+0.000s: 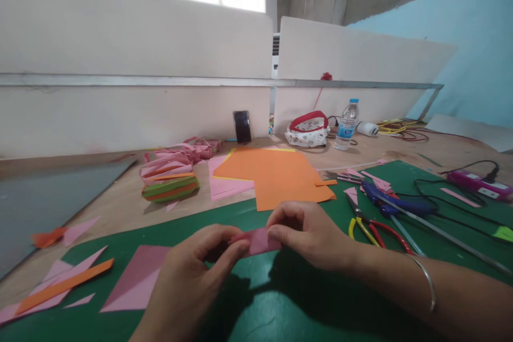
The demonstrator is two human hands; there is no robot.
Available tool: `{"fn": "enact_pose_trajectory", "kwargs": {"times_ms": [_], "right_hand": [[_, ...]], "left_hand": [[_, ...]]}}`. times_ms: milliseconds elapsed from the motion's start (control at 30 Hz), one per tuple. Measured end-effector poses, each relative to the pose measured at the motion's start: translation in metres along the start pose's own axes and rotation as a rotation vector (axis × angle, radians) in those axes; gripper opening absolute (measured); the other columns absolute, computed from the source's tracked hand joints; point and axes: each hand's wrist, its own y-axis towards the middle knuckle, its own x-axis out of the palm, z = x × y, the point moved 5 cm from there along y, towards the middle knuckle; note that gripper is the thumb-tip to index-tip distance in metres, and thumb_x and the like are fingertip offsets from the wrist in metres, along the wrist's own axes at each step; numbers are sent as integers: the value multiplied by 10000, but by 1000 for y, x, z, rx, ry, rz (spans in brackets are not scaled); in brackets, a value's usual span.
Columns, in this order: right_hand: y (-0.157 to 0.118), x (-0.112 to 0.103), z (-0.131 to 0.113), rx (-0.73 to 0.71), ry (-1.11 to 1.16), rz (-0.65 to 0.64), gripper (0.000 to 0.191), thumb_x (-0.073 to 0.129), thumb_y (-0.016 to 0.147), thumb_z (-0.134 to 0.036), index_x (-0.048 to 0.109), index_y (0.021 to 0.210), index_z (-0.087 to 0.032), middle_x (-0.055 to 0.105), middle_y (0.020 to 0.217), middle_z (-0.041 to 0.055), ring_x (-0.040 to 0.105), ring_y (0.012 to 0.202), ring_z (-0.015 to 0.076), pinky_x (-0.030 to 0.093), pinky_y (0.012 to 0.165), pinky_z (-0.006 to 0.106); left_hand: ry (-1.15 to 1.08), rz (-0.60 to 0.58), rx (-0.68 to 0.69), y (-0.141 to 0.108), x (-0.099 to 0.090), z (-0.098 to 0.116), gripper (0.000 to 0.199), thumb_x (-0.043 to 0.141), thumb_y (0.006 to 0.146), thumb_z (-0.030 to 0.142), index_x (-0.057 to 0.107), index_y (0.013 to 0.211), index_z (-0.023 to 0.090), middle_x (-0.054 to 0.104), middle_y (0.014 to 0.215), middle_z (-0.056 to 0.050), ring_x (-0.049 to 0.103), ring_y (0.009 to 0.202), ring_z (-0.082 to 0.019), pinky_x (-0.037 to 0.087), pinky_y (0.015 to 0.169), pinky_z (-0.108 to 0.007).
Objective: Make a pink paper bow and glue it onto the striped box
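A small folded strip of pink paper (262, 240) is held in the air between my two hands, over the green mat (276, 304). My left hand (204, 262) pinches its left end between thumb and fingers. At the right end, my right hand (312, 235) grips it with thumb and index finger. A larger pink sheet (138, 280) lies on the mat by my left wrist. Behind the hands are orange sheets (276, 176) with pink sheets (228, 187) partly beneath them.
Pliers (372, 227), a blue glue gun (396, 203) and scissors (340, 176) lie to the right. Behind them stands a water bottle (347, 125). A phone (242, 127) leans on the partition. Paper scraps (64, 286) lie at left.
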Motion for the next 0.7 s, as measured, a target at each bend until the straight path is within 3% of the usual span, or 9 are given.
{"fn": "enact_pose_trajectory", "kwargs": {"times_ms": [133,400,700], "right_hand": [[0,1,-1,-31,-38,-19,63,589,791,-149,648,772,-135,634,679,8,575,636,114,453,598,219],[-1,-2,-6,-121,-195,26,118,566,811,-120,659,739,-132,634,650,-7,561,606,89,430,578,179],[-8,0,-14,-305,-384,66,143,540,809,-58,641,742,-135,636,667,-7,549,618,84,394,590,169]], "left_hand": [[-37,-42,-48,-1,2,-2,156,646,743,404,679,802,263,727,752,14,623,732,-196,436,634,-234],[98,-94,-5,-1,2,3,253,547,787,440,612,663,230,638,662,-2,570,707,-190,392,553,-216],[29,-172,1,-1,10,-3,292,487,819,445,531,639,219,517,626,29,462,582,-134,353,520,-215]]}}
